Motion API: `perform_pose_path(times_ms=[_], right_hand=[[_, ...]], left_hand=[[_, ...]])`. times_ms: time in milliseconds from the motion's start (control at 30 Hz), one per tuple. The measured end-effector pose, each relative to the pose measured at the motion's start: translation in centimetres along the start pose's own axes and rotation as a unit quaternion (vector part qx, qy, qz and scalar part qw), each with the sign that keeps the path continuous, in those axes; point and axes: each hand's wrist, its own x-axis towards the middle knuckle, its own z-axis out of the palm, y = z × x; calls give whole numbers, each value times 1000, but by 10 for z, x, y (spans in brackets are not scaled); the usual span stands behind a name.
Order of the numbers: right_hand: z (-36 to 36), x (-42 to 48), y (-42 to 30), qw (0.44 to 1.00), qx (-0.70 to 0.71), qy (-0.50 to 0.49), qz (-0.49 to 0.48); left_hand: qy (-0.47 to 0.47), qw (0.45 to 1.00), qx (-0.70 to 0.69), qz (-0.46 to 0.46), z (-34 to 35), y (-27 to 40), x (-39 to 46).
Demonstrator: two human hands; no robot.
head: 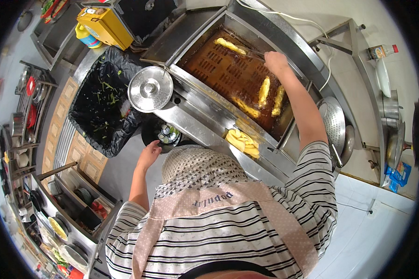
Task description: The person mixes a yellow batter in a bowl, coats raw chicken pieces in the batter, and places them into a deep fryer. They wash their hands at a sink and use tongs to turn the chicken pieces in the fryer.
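Note:
My right hand (276, 63) grips a thin pair of tongs or chopsticks (253, 53) over the deep fryer (198, 84). The utensil's far end meets a yellow fried dough stick (229, 45) in the brown oil. Three more sit nearer me: an upright-looking dough stick (264, 92), another dough stick (278, 101) beside it, and a slanted dough stick (246, 107). Slots in a plate show through the oil. My left hand (149, 156) holds nothing and hangs with fingers slightly apart beside a dark bin (150, 130) below the counter edge.
A folded yellow cloth (242, 143) lies on the steel counter. To the left are a lidded steel pot (151, 89) and a black bag-lined bin (103, 104) with green scraps. A perforated skimmer (331, 117) rests at right. A white cable (330, 52) runs behind the fryer.

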Motion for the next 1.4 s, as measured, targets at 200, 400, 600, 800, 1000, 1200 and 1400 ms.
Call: perform_pose_path(times_ms=[200,400,600,800,1000,1200,1400], right_hand=[[-5,-75,-31,999,53,14,2],[-5,-145,-66,993,98,-7,68],[13,-148,-92,980,133,-13,148],[21,-138,-91,973,149,-10,177],[24,-143,-54,960,165,10,225],[12,-139,-54,966,172,-20,191],[23,-102,-36,984,119,-16,134]], left_hand=[[-23,1000,0,5,7,-8,12],[-34,999,4,15,5,-3,21],[-70,997,23,6,0,11,25],[-49,998,35,37,-3,19,26],[-56,998,31,15,-7,14,22],[-51,997,39,31,-3,8,25],[-58,996,44,43,-4,15,30]])
